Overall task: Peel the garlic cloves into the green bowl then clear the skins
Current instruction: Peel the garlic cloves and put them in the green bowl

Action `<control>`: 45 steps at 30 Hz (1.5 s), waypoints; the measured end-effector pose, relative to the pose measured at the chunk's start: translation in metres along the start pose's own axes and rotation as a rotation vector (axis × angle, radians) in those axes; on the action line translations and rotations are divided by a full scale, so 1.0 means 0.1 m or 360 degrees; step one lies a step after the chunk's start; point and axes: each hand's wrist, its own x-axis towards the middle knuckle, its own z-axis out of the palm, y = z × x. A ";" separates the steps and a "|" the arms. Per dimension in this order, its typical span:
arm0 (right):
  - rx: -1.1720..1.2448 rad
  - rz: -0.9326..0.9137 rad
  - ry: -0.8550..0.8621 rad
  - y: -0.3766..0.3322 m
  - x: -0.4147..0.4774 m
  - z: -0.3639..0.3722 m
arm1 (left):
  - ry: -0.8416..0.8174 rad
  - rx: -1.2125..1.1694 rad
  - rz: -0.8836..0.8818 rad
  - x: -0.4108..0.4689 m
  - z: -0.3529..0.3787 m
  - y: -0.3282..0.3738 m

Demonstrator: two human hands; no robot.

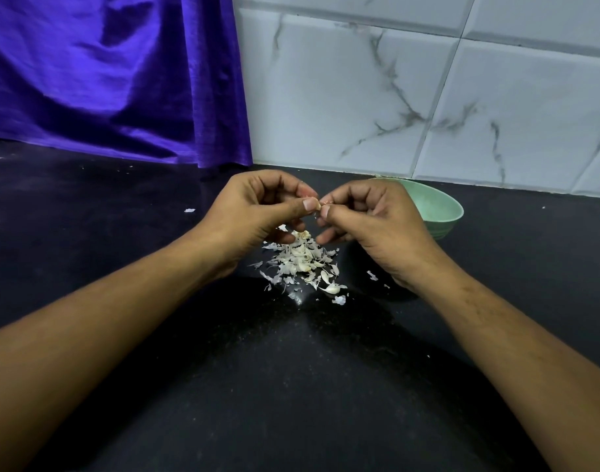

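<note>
Now in left hand (254, 207): garlic clove (316, 205)

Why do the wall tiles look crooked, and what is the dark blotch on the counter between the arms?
Head view: the wide-angle lens bends the grout lines of the tiles, most toward the edges. Head view: the blotch on the counter looks like a shadow, probably the person's own. Head view: left hand, right hand and the clove they pinch look sharp.

Left hand (257, 206) and right hand (366, 216) pinching a garlic clove (317, 205), skins (302, 260) below (heaped), green bowl (438, 207) behind
</note>
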 end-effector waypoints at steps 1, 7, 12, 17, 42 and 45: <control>0.0007 0.0007 0.0008 -0.01 0.00 0.00 | -0.0010 0.0018 0.0023 0.00 0.00 0.00; 0.0207 0.0075 0.0001 -0.05 -0.02 0.01 | -0.0025 0.0033 0.0103 -0.01 0.01 0.02; 0.0295 0.0134 -0.0020 -0.09 -0.03 0.02 | -0.0066 -0.0078 0.0047 -0.02 0.02 0.03; 0.0442 0.0233 -0.0078 -0.10 -0.02 0.02 | -0.0123 -0.0297 -0.0083 -0.02 0.03 0.03; 0.0612 0.0371 -0.0185 -0.14 -0.03 0.02 | -0.0014 -0.0203 0.0186 -0.04 0.07 -0.01; 0.0603 0.0384 -0.0211 -0.13 -0.04 0.02 | -0.0042 -0.0277 0.0110 -0.03 0.07 -0.01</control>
